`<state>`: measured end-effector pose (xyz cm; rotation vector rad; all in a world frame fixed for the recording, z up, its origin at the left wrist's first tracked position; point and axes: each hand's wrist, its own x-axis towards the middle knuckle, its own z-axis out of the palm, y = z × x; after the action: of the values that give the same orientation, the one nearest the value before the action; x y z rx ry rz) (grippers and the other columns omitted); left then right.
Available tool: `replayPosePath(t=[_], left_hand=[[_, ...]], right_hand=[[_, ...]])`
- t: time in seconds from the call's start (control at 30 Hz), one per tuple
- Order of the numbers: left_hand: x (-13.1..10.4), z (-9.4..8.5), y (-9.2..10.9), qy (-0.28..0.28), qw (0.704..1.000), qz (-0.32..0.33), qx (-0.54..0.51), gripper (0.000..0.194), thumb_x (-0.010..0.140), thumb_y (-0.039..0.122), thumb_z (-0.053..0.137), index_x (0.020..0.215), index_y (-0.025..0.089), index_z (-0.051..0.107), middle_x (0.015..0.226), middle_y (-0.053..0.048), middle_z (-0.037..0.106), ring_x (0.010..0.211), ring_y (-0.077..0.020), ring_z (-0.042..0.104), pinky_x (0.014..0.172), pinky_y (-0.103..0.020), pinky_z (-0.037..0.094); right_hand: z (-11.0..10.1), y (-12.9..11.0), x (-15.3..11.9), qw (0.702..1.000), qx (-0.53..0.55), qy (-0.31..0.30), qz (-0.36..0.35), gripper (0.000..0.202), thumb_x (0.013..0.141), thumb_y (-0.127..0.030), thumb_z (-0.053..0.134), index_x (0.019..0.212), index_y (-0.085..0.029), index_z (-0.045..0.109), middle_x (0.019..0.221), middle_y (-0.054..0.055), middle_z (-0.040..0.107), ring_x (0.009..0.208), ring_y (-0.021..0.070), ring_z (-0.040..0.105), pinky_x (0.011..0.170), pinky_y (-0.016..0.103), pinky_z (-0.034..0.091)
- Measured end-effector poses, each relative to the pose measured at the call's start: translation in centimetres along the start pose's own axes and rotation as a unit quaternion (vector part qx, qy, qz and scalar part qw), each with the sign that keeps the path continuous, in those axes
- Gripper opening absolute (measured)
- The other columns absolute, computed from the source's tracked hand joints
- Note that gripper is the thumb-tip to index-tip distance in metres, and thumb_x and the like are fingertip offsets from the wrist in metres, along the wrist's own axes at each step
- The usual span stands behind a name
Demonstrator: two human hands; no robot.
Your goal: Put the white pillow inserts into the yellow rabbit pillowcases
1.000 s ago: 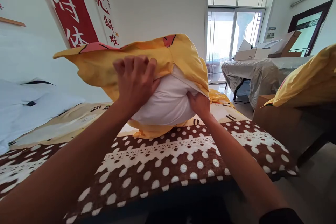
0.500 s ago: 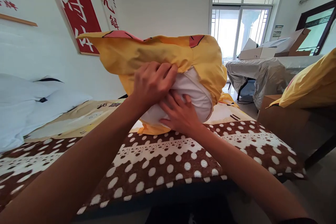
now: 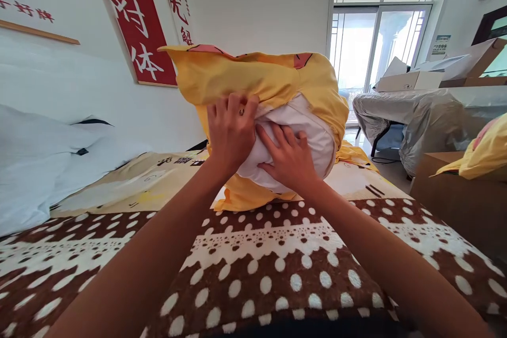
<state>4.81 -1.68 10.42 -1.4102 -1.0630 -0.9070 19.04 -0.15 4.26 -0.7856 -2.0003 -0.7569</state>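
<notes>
While the creased white pillow (image 3: 322, 142) bulges inside its yellow fabric cover (image 3: 253, 74) atop the bedding (image 3: 273, 274), your right hand (image 3: 291, 161), tucked inside the cover's right edge a second ago, now lies spread against the pillow. Your left hand (image 3: 232, 129) grips the cover's upper edge. Nearer you, the bedding is plush, brown, white-dotted; beyond, crinkled sheeting (image 3: 428, 116) underlies a white box (image 3: 407, 80), contents unclear.

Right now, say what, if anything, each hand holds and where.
The left hand grips the yellow cover by its open edge; the right hand lies on the white filling, grip unclear.
</notes>
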Motion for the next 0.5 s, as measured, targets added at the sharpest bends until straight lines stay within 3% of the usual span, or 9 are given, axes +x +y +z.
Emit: replayPosePath(t=[0.27, 0.5], left_hand=[[0.2, 1.4, -0.1, 0.011, 0.999, -0.015, -0.043, 0.034, 0.086, 0.013, 0.037, 0.112, 0.022, 0.058, 0.105, -0.011, 0.061, 0.098, -0.0273, 0.055, 0.084, -0.04, 0.041], [0.9, 1.3, 1.2, -0.057, 0.996, 0.024, -0.057, 0.036, 0.088, 0.011, 0.032, 0.11, 0.02, 0.06, 0.108, -0.011, 0.065, 0.092, -0.0251, 0.06, 0.075, -0.036, 0.043]], right_hand=[[1.8, 0.3, -0.4, 1.0, 0.021, 0.002, 0.0, 0.069, 0.089, -0.048, 0.046, 0.147, -0.019, 0.023, 0.145, 0.014, 0.035, 0.125, 0.035, 0.035, 0.1, 0.05, 0.025], [4.3, 1.4, 1.6, 0.999, 0.008, 0.02, 0.042, 0.057, 0.09, -0.044, 0.042, 0.14, -0.017, 0.036, 0.136, 0.017, 0.045, 0.118, 0.0354, 0.039, 0.098, 0.051, 0.024]])
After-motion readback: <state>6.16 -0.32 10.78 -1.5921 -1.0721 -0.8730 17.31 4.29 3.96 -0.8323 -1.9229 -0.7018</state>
